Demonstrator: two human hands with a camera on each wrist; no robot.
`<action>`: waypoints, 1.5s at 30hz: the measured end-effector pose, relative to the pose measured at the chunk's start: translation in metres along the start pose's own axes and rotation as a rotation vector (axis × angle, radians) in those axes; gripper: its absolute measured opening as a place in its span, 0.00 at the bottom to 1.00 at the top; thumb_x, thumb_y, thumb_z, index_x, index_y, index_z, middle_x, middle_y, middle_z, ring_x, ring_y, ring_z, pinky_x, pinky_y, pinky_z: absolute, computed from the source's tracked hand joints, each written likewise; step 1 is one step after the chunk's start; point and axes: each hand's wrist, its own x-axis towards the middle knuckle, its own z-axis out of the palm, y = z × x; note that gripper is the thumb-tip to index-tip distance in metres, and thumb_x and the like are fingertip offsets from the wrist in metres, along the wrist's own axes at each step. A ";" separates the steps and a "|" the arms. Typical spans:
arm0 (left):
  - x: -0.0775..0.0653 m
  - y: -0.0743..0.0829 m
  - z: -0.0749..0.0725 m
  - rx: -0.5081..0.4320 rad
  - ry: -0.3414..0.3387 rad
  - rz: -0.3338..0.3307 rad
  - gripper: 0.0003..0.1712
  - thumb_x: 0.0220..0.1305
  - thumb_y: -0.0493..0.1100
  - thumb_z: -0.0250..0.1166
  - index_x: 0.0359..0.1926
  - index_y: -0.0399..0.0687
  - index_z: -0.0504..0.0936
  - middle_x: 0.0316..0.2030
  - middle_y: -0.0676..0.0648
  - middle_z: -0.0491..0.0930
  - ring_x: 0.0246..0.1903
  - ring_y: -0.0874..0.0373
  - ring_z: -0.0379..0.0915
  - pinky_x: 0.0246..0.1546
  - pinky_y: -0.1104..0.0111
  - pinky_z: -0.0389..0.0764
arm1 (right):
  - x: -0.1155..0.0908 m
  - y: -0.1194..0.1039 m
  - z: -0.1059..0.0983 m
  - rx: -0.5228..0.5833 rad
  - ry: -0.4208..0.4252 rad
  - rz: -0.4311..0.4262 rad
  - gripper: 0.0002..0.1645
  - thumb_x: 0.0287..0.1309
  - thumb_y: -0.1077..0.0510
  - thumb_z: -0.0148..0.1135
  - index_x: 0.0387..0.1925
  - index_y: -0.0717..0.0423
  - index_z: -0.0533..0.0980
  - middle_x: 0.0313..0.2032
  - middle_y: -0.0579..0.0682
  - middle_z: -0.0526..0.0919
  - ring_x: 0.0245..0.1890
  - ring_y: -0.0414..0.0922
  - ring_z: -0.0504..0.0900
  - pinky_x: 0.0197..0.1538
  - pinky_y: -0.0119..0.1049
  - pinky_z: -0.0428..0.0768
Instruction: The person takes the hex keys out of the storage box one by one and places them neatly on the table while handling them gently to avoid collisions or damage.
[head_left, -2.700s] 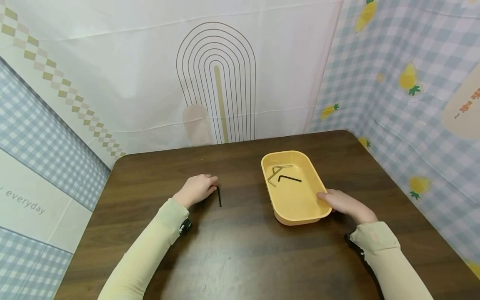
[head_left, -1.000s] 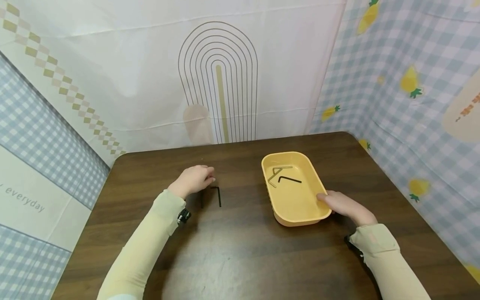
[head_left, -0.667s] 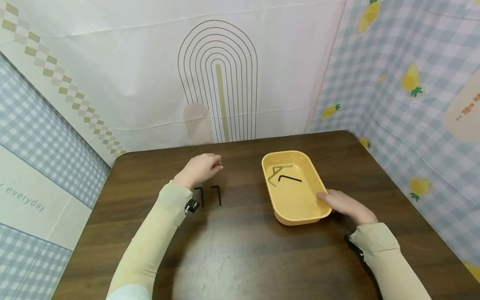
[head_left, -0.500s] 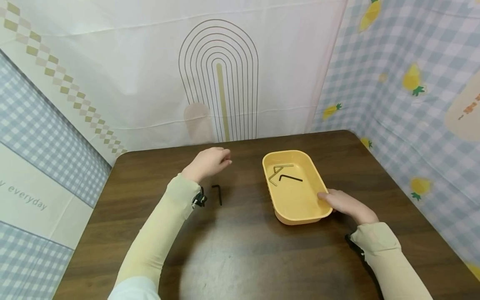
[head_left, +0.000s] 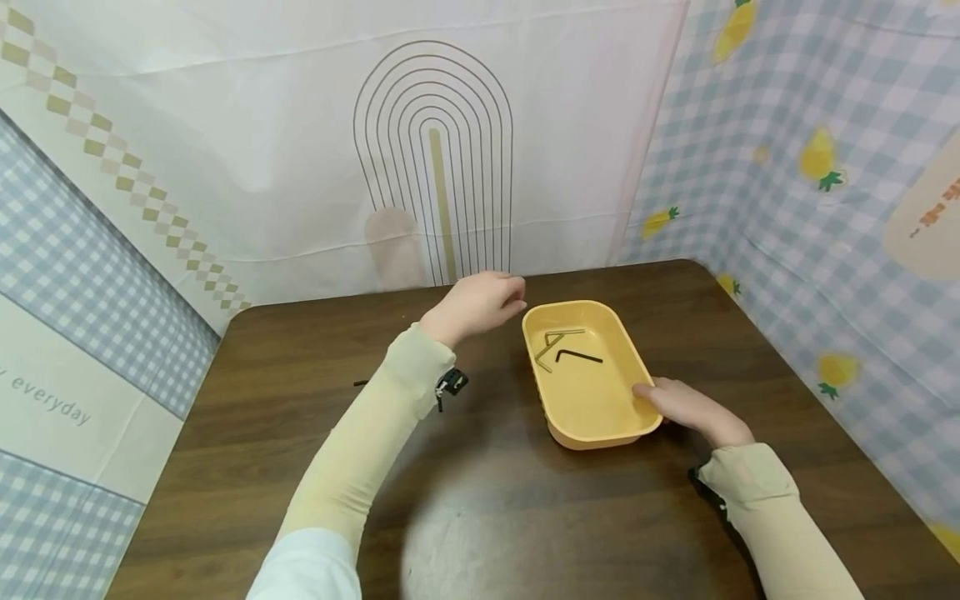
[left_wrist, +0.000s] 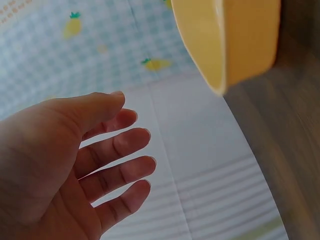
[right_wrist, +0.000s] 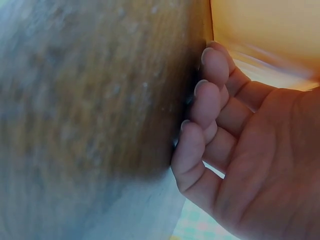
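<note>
In the head view my left hand hovers just off the far left corner of a yellow plastic tray. The left wrist view shows its fingers loosely bent, with nothing between them and the thumb. My right hand grips the tray's near right side, thumb over the rim; the right wrist view has its fingers curled low against the table. Inside the tray lie a black hex key and two brass-coloured hex keys. My left forearm mostly hides two black hex keys on the table; one tip shows.
The dark wood table carries everything. Behind it hangs a white cloth with printed arches, and a blue checked cloth borders the right side. A small black camera is strapped to my left wrist.
My left hand has left the black hex keys on the table and moved right and away from me, up to the tray. My right hand and the tray have stayed in place.
</note>
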 end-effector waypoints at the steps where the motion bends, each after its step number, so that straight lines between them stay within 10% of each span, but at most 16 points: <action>1: 0.002 0.003 0.000 0.005 -0.001 0.008 0.07 0.75 0.47 0.59 0.41 0.51 0.79 0.35 0.53 0.79 0.33 0.58 0.75 0.35 0.63 0.77 | 0.000 0.000 -0.001 -0.002 0.000 -0.002 0.29 0.75 0.45 0.40 0.52 0.66 0.72 0.25 0.50 0.77 0.25 0.47 0.74 0.33 0.40 0.71; 20: 0.023 0.041 0.059 0.139 -0.137 0.136 0.03 0.72 0.42 0.61 0.40 0.50 0.80 0.36 0.51 0.79 0.35 0.57 0.75 0.35 0.64 0.76 | 0.003 -0.003 0.001 -0.025 0.004 0.012 0.28 0.74 0.45 0.41 0.53 0.65 0.73 0.24 0.51 0.76 0.24 0.46 0.73 0.33 0.38 0.70; 30: 0.031 0.053 0.081 0.114 -0.321 0.083 0.03 0.70 0.37 0.61 0.37 0.49 0.78 0.34 0.53 0.77 0.33 0.60 0.68 0.35 0.68 0.71 | 0.001 -0.001 0.004 0.000 0.000 0.030 0.28 0.74 0.43 0.40 0.53 0.63 0.73 0.27 0.51 0.77 0.27 0.46 0.74 0.36 0.39 0.70; 45: 0.044 0.054 0.100 0.097 -0.375 0.028 0.14 0.76 0.40 0.53 0.29 0.51 0.72 0.27 0.53 0.70 0.26 0.61 0.63 0.29 0.71 0.66 | -0.001 0.001 0.001 -0.005 0.016 0.026 0.29 0.74 0.43 0.40 0.53 0.64 0.73 0.27 0.51 0.77 0.27 0.46 0.75 0.36 0.39 0.71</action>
